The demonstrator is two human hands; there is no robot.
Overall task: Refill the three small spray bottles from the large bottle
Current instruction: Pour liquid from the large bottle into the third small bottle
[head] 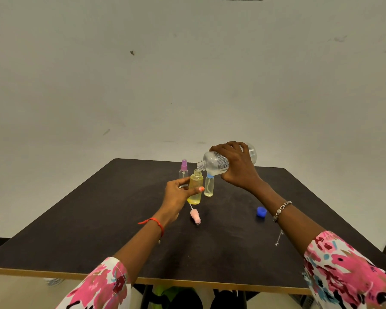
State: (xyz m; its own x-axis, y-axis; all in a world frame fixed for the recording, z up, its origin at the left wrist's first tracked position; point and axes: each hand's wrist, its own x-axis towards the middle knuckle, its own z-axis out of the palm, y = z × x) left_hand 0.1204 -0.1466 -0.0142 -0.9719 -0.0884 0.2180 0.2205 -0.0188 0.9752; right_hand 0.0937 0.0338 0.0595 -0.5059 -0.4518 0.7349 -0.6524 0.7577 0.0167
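Right hand tipping large bottle over open yellow bottle, steadied by left hand

The dark table lies bare along its left side and near edge. Mid-table, the pink spray cap and blue cap lie well apart, with open surface between. Farther back, three small bottles cluster tightly under the tilted large bottle, blocking the far centre.

One head-worn wide-angle view looked forward and down from above the near edge of the dark table. It sat close over both forearms, faced the pale wall beyond, and there was no second view.
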